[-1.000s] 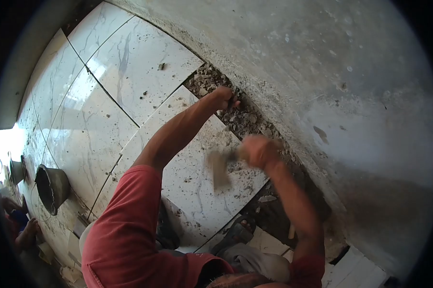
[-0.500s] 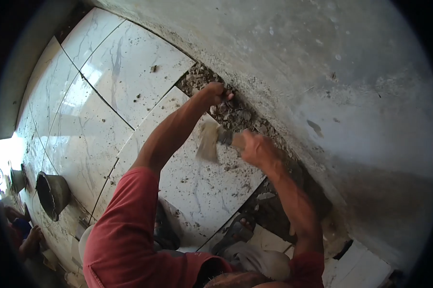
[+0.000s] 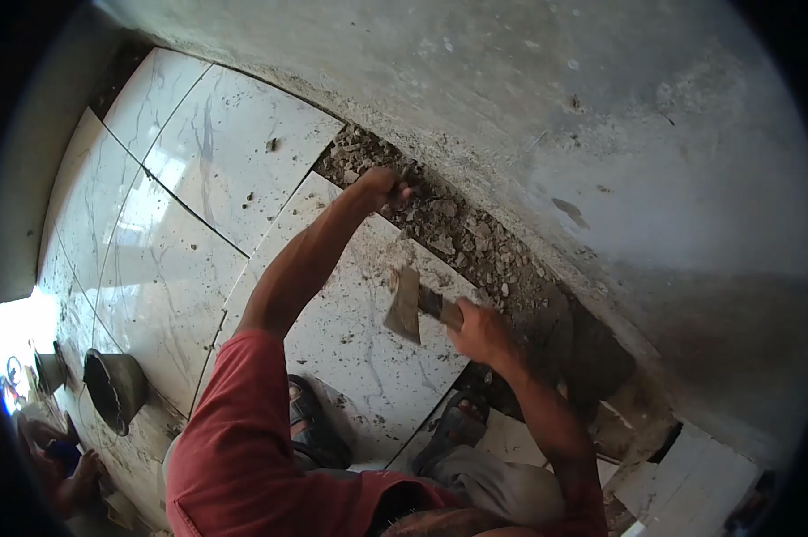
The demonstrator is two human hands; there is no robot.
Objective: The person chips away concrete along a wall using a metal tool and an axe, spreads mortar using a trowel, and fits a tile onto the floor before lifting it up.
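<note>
A hatchet (image 3: 405, 306) with a broad, dusty blade is in my right hand (image 3: 484, 334), its fingers wrapped round the handle. The blade hangs over a white marbled floor tile (image 3: 332, 286). My left hand (image 3: 388, 186) is closed low over the strip of broken rubble (image 3: 462, 234) between the tiles and the wall. Something dark shows by its fingers, but I cannot make out what it holds. Small chips and dust are scattered over the tile.
A rough grey wall (image 3: 547, 107) runs along the rubble. Two buckets stand at left, the nearer a dark bucket (image 3: 117, 389). Another person (image 3: 68, 465) is at the lower left edge. My sandalled feet (image 3: 319, 425) rest near the tile's edge. Cut tile pieces (image 3: 690, 479) lie at lower right.
My right hand and the hatchet have moved down, farther from my left hand, and the blade is less blurred. My left hand stays over the rubble. The whole view has shifted slightly.
</note>
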